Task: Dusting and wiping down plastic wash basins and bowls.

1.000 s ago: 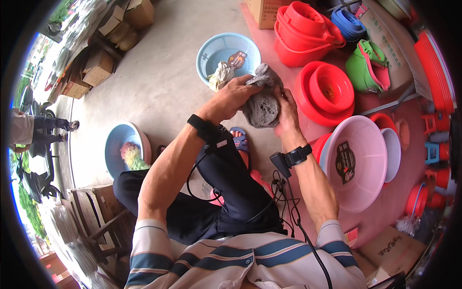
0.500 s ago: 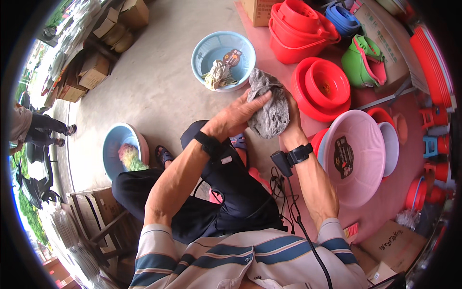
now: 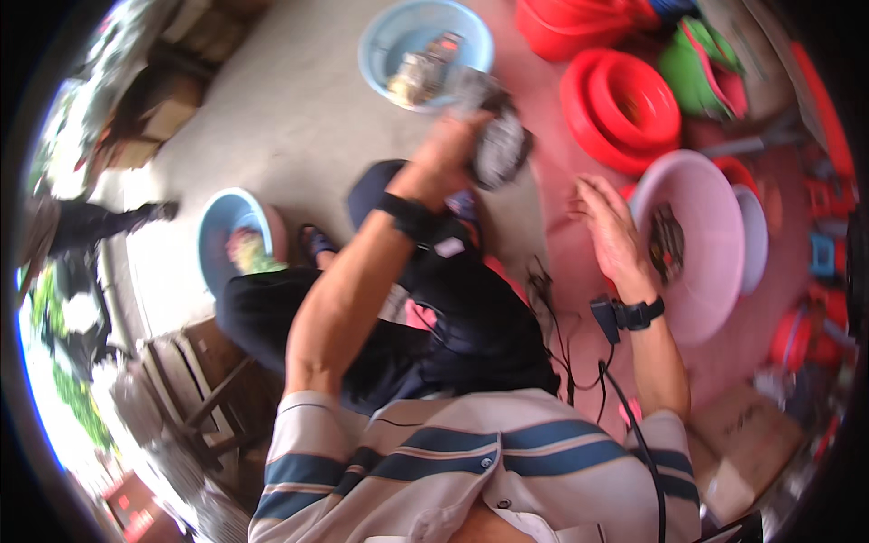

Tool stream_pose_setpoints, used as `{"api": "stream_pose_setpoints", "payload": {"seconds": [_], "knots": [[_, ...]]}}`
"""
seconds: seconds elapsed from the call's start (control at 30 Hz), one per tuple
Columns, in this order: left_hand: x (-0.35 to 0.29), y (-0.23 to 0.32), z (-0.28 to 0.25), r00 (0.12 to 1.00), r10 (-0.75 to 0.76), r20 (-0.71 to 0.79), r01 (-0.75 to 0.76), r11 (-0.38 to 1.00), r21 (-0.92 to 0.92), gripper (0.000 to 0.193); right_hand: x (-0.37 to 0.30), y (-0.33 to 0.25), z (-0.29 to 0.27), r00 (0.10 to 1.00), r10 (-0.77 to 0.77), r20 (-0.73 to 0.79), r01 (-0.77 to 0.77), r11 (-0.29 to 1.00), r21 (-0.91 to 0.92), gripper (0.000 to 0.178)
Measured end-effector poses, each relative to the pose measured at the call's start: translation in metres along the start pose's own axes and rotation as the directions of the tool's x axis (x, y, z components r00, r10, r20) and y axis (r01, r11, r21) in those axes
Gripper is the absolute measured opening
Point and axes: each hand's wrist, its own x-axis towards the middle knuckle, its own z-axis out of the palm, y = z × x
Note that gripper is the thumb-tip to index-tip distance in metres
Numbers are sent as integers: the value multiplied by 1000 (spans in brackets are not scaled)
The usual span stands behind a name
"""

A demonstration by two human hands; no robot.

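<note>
My left hand (image 3: 441,163) is closed around a crumpled grey cloth (image 3: 502,152), which hangs over the floor just below the far light-blue basin (image 3: 368,56). Motion blurs both the cloth and the fingers. Apart from it, my right hand (image 3: 612,228) is open and holds nothing, its fingers stretched out beside the left rim of a large pink basin (image 3: 711,244). Inside the far basin lies a bunched off-white cloth (image 3: 418,80) next to a dark label. Each wrist wears a black band; the right one has a small box with a cable.
Nested red basins (image 3: 597,149), red buckets (image 3: 579,32) and a green mop bucket (image 3: 692,77) stand at the far right. Another blue basin (image 3: 210,240) with colourful contents is left of my legs. Cardboard boxes (image 3: 742,434) lie lower right. A person's legs (image 3: 100,226) show at left.
My hands have separated. The right hand has let go of the grey cloth and moved right, opening. The cloth stays in my left hand. The whole view has shifted, moving the basins upward.
</note>
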Motion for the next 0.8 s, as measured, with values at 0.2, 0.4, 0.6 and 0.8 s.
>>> {"api": "stream_pose_setpoints", "payload": {"seconds": [0.2,0.4,0.6,0.8], "knots": [[-5,24,-18,984,-165,71,163,986,26,41,-129,37,-84,952,304,-25,-299,911,-285,29],[-4,6,-7,977,-195,-82,199,978,53,36,-267,115,-141,824,541,-171,-551,691,-467,27],[-10,5,-1,964,-263,-51,266,960,85,42,-273,87,-130,846,522,-114,-505,713,-486,31],[-4,5,1,961,-271,-61,277,951,137,41,-273,83,-104,798,536,276,-562,827,19,33]]}}
